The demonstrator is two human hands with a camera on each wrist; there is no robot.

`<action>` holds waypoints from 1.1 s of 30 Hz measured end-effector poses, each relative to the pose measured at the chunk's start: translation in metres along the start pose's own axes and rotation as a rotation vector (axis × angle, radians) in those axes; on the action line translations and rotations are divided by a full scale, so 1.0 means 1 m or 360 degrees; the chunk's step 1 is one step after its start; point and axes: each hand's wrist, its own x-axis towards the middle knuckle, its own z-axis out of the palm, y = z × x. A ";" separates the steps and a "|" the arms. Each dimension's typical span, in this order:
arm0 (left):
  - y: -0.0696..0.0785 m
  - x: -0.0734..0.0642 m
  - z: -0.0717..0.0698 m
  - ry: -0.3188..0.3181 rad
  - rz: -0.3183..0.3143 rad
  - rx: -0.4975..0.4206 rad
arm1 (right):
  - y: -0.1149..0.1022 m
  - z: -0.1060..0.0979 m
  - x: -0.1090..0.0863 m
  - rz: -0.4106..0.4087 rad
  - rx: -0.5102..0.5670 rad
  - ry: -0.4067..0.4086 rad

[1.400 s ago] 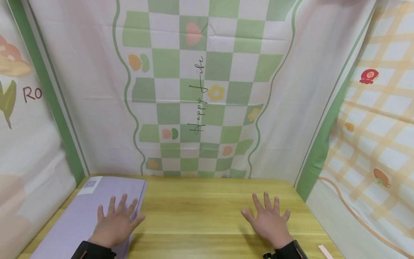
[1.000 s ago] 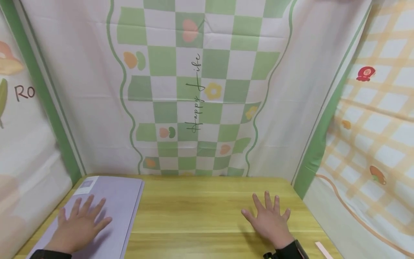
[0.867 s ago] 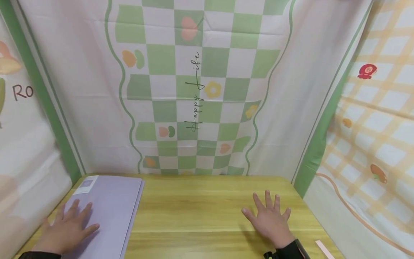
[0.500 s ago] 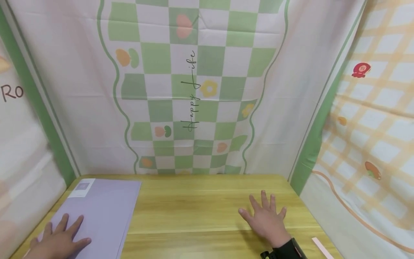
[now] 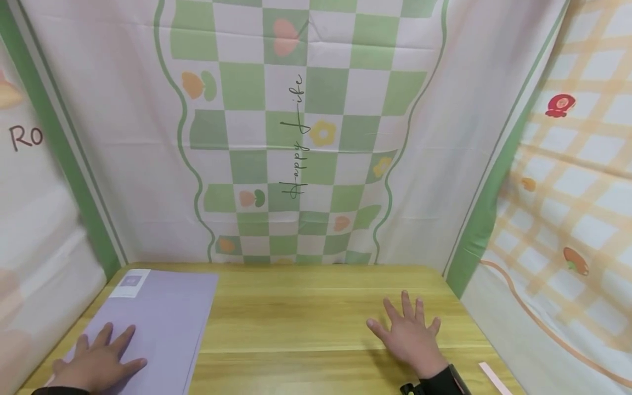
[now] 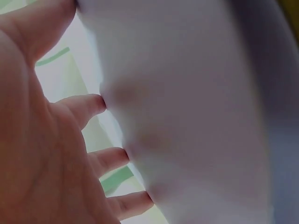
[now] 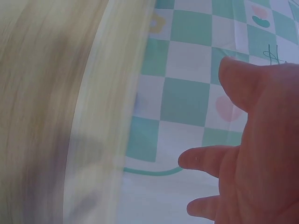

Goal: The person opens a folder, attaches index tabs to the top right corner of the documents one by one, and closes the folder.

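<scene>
A flat lilac folder with a white label at its far left corner lies on the left part of the table. My left hand is over its near left part with the fingers spread. In the left wrist view, the fingertips of that hand touch the folder's surface, and the palm stays off it. On the right, my right hand is spread above the bare wood and holds nothing. The right wrist view shows a gap between this hand and the tabletop.
The wooden table runs back to a hanging cloth with green and white checks. Further cloths hang at the left and right. A thin pale pink strip lies near the table's right edge.
My left hand has moved left and toward me, from above the folder's right side down onto its near left part. The right hand keeps its place; the head view has shifted slightly.
</scene>
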 end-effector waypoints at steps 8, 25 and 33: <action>0.009 0.003 0.005 0.0018 -0.0008 0.0062 | -0.002 -0.001 0.000 -0.0012 0.0002 0.0005; 0.076 -0.004 0.021 0.0053 0.0070 0.0293 | -0.005 -0.002 -0.003 -0.0015 0.0001 -0.0019; 0.118 -0.017 0.023 0.0174 0.0253 0.0335 | -0.008 -0.004 -0.003 -0.0034 -0.0005 -0.0007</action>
